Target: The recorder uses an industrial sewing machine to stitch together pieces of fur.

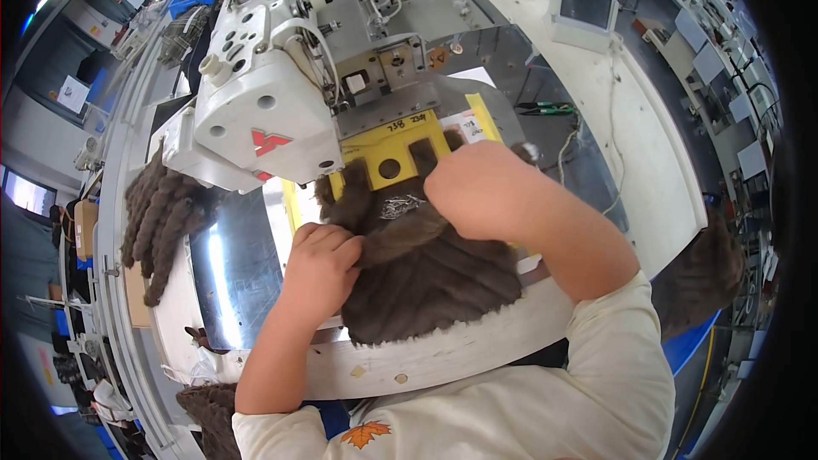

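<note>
A brown plush fabric piece (430,285) lies in front of me, its near edge hanging over the table rim, with a rolled fold across its far part. My left hand (322,268) is closed on the left end of that fold. At the fold's right end my right hand (477,189) is curled into a grip, its fingertips mostly hidden. A yellow template plate (392,138) with cutouts lies just beyond the hands, with plush showing through and around it. Between the hands, a small silvery patch (402,206) shows on the fabric; its kind is unclear.
A large white sewing machine (268,106) stands at the left, close beyond my left hand. Brown plush strips (166,213) are piled on the left. Green-handled snips (547,109) and a loose cord lie at the right. More brown plush (703,277) hangs at the far right.
</note>
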{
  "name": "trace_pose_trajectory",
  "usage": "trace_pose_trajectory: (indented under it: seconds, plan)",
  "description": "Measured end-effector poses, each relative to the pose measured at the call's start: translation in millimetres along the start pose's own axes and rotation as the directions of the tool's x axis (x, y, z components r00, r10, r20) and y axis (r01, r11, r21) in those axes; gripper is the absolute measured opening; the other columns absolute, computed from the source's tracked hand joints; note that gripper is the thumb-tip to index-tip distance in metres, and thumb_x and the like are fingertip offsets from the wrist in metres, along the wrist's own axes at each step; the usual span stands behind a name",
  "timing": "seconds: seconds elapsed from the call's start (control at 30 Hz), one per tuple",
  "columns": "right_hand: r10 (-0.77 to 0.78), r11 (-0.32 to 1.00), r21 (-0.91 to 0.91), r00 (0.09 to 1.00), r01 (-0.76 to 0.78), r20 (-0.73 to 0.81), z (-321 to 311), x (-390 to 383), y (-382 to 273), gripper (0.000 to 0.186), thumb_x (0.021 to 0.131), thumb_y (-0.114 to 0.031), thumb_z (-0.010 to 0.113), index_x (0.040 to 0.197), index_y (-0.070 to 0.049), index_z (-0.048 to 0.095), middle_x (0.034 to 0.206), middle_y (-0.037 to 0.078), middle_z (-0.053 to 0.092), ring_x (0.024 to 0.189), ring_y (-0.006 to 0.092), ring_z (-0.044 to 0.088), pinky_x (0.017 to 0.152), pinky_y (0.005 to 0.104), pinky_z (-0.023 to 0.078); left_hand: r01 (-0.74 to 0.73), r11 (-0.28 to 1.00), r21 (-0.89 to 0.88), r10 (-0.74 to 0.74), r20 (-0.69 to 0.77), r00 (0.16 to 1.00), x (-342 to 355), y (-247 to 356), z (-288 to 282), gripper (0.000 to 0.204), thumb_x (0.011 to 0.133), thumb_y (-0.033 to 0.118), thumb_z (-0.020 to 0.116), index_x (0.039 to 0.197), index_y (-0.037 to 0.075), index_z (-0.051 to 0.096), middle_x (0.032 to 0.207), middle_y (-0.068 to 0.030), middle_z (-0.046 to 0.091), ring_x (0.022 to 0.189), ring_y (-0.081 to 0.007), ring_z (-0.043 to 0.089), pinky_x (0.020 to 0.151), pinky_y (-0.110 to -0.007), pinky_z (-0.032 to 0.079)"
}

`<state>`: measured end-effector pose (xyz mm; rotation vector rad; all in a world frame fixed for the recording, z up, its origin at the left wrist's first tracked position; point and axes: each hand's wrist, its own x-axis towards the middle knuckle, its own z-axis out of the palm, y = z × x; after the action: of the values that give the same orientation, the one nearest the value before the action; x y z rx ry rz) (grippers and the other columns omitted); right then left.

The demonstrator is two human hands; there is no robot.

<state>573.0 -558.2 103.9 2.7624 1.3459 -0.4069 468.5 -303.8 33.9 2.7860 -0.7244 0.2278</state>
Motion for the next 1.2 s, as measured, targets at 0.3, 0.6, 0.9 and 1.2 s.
trace_pose_trajectory:
  seconds: [0.3,0.6,0.9,1.2]
  plan:
    - [-0.132,0.988,-0.086,0.991,0.129,-0.028,1.1,-4.9,-8.4,0.007,0.077,-0.010,0.070,0.082,-0.007,0.074,0.079,0.010,0.074,0.077,0.0279,0.075,0.065,0.0399,0.058,0.339,0.925,-0.173,-0.244,0.414,0.877,38.0,33.2,-47.7,0.043,0.076,0.031,0.087,0.103,0.001,0.072,0.089,-0.0121,0.071,0.088,-0.0320,0.069,0.084,-0.040,0.051]
    - [-0.158,0.987,-0.072,0.960,0.145,-0.230,17.2,0.4,-2.5,0.015,0.082,-0.016,0.075,0.089,-0.004,0.070,0.080,0.009,0.073,0.078,0.0278,0.074,0.065,0.0402,0.057,0.361,0.931,-0.057,-0.338,0.238,0.910,46.5,20.1,-12.9,0.042,0.080,0.028,0.086,0.099,0.001,0.059,0.090,-0.0145,0.071,0.090,-0.0416,0.069,0.075,-0.048,0.054]
    - [-0.217,0.967,0.127,0.976,0.220,-0.033,-2.4,4.5,-0.2,0.040,0.088,-0.043,0.074,0.089,-0.004,0.063,0.083,0.014,0.069,0.082,0.0377,0.069,0.071,0.0464,0.053,0.265,0.948,-0.174,-0.239,0.156,0.958,31.5,31.1,-24.0,0.045,0.081,0.037,0.085,0.093,0.003,0.058,0.080,-0.0150,0.065,0.080,-0.0364,0.067,0.070,-0.045,0.053]
    - [-0.185,0.868,0.374,0.911,0.327,-0.369,1.3,11.7,5.2,0.036,0.089,-0.039,0.076,0.093,-0.004,0.069,0.082,0.013,0.069,0.081,0.0349,0.069,0.071,0.0445,0.054,0.242,0.703,-0.668,-0.237,0.101,0.966,29.9,-0.2,-2.6,0.017,0.085,0.015,0.083,0.096,0.003,0.075,0.081,-0.0131,0.070,0.071,-0.0278,0.066,0.064,-0.035,0.052]
